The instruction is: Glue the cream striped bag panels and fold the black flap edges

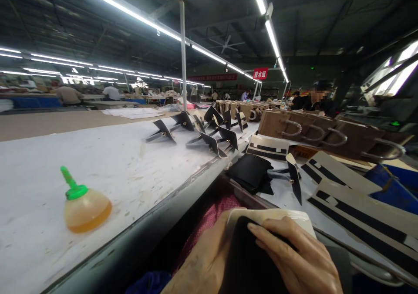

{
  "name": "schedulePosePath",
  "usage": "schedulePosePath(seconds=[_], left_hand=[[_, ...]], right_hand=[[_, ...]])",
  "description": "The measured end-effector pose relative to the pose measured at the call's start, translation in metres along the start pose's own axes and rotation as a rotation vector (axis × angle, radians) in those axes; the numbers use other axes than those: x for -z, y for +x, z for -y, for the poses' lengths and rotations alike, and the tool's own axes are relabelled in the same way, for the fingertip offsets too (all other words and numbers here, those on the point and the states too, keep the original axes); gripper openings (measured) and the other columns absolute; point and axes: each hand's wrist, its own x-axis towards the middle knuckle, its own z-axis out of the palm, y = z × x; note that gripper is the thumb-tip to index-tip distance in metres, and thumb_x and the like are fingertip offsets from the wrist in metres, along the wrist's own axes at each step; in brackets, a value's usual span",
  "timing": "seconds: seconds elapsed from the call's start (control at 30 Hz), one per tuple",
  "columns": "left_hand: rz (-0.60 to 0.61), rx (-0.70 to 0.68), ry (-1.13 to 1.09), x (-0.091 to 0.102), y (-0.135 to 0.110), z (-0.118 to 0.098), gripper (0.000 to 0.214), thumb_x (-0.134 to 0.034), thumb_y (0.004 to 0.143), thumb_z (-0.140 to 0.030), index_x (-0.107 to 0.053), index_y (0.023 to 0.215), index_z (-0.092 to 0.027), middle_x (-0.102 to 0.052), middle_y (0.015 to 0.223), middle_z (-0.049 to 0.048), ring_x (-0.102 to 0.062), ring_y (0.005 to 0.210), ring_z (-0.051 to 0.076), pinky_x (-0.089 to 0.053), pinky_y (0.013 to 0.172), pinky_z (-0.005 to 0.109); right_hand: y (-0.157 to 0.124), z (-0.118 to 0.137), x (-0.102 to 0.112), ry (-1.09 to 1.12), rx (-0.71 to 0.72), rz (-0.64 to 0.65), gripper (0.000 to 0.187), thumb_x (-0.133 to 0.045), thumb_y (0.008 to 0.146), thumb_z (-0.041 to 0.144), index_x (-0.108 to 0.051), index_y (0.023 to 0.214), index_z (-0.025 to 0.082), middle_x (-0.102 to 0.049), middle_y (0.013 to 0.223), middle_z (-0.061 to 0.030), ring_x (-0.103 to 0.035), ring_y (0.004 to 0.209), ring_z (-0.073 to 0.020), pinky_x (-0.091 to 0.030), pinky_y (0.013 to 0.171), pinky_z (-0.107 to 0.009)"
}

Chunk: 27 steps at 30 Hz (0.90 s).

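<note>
At the bottom of the view my right hand [298,259] lies on a black leather piece [248,263], its fingers stretched across it and pressing it onto a cream backing board [281,217]. My left hand [204,261] supports the same black piece from the left side and beneath; its fingers are hidden. A squat glue bottle [83,204] with amber liquid and a green nozzle stands on the white table [98,154] to my left.
Several black folded pieces held by clips [209,139] stand in a row along the table's edge. A black pad [250,172], striped cream boards [352,198] and brown handbags [326,133] lie to the right. Other people work at benches in the background.
</note>
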Motion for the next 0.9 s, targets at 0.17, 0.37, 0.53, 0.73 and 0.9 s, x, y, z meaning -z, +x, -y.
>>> schedulePosePath(seconds=[0.17, 0.37, 0.53, 0.73, 0.9], left_hand=[[0.083, -0.133, 0.192, 0.003, -0.001, -0.011, 0.061, -0.045, 0.101, -0.017, -0.030, 0.157, -0.039, -0.054, 0.152, -0.0042, -0.057, 0.133, 0.020, -0.039, 0.118, 0.029], [0.031, -0.043, 0.037, 0.000, -0.007, -0.008, 0.063, -0.053, 0.098, -0.020, -0.034, 0.156, -0.038, -0.062, 0.143, -0.0014, -0.061, 0.129, 0.023, -0.044, 0.116, 0.034], [-0.009, 0.024, -0.068, -0.002, -0.009, -0.007, 0.057, -0.056, 0.097, -0.025, -0.042, 0.151, -0.039, -0.070, 0.133, -0.0011, -0.067, 0.121, 0.024, -0.049, 0.112, 0.035], [0.074, 0.035, -0.053, -0.003, -0.006, -0.011, 0.052, -0.048, 0.102, -0.025, -0.041, 0.153, -0.032, -0.070, 0.132, -0.0003, -0.066, 0.122, 0.019, -0.040, 0.119, 0.032], [0.148, -0.049, 0.097, -0.003, -0.004, -0.012, 0.055, -0.040, 0.105, -0.024, -0.029, 0.158, -0.035, -0.056, 0.150, -0.0019, -0.045, 0.143, 0.020, -0.029, 0.124, 0.033]], right_hand=[[0.001, 0.000, 0.007, 0.026, 0.032, 0.059, 0.048, -0.058, 0.092, 0.006, -0.064, 0.134, 0.029, -0.074, 0.104, -0.0052, -0.071, 0.090, -0.0192, -0.059, 0.075, -0.030], [-0.003, 0.001, 0.005, 0.006, 0.080, -0.005, 0.042, -0.052, 0.098, 0.020, -0.061, 0.138, 0.029, -0.073, 0.100, -0.0072, -0.071, 0.089, -0.0200, -0.060, 0.069, -0.029], [-0.007, -0.001, 0.000, -0.018, 0.057, -0.024, 0.047, -0.055, 0.094, 0.014, -0.061, 0.138, 0.029, -0.071, 0.101, -0.0076, -0.071, 0.096, -0.0218, -0.061, 0.073, -0.030], [-0.010, 0.000, -0.001, -0.018, 0.049, -0.035, 0.045, -0.054, 0.094, 0.014, -0.063, 0.137, 0.026, -0.071, 0.102, -0.0091, -0.072, 0.092, -0.0215, -0.061, 0.071, -0.030], [-0.010, 0.003, -0.001, -0.011, -0.017, -0.023, 0.048, -0.057, 0.092, 0.010, -0.063, 0.136, 0.029, -0.072, 0.100, -0.0071, -0.072, 0.088, -0.0200, -0.061, 0.070, -0.029]])
